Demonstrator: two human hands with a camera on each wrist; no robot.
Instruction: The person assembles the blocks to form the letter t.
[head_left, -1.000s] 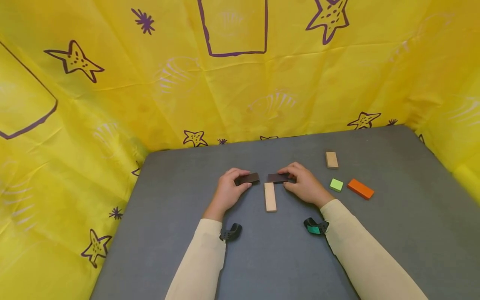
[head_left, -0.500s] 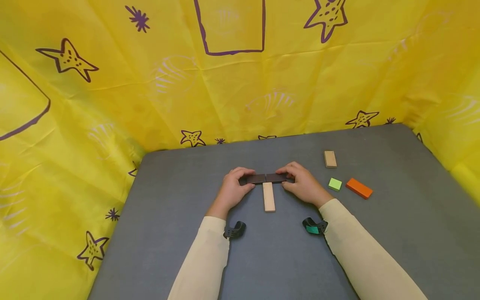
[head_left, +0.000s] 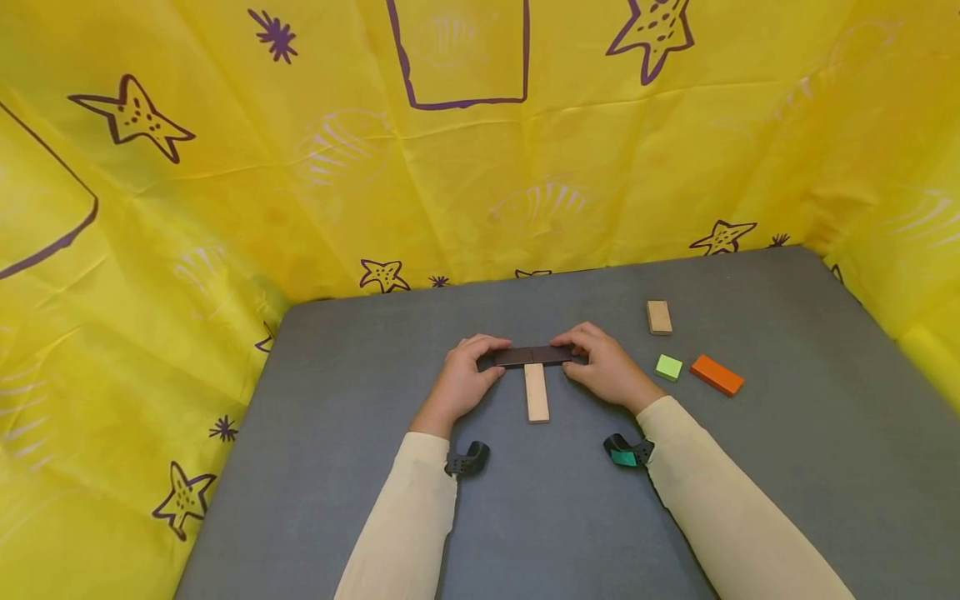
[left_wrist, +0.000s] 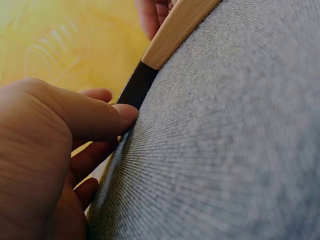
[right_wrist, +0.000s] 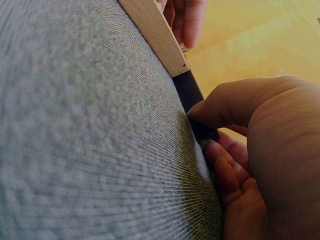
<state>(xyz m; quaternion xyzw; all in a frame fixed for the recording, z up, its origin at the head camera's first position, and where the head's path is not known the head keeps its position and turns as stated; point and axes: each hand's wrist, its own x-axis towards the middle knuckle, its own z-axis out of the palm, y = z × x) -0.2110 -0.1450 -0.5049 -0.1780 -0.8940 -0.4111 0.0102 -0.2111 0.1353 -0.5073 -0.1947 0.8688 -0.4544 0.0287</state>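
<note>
Two black wooden blocks lie flat end to end on the grey table in the head view. My left hand (head_left: 467, 382) pinches the left black block (head_left: 513, 357) between thumb and fingers. The right black block (head_left: 550, 355) is held the same way by my right hand (head_left: 606, 367). Below their seam a plain wooden block (head_left: 536, 393) points toward me, its far end against them, so the three form a T. In the left wrist view my thumb (left_wrist: 125, 111) presses the near side of the black block (left_wrist: 136, 86). The right wrist view shows that black block (right_wrist: 189, 92) under my other thumb.
To the right lie a small green block (head_left: 668, 367), an orange block (head_left: 717, 375) and another plain wooden block (head_left: 659, 317). A yellow patterned cloth (head_left: 450, 192) rises behind the grey table (head_left: 540, 517) and along both sides.
My left hand has slid its black block rightward, closing the gap to the other black block. The right hand has stayed almost in place.
</note>
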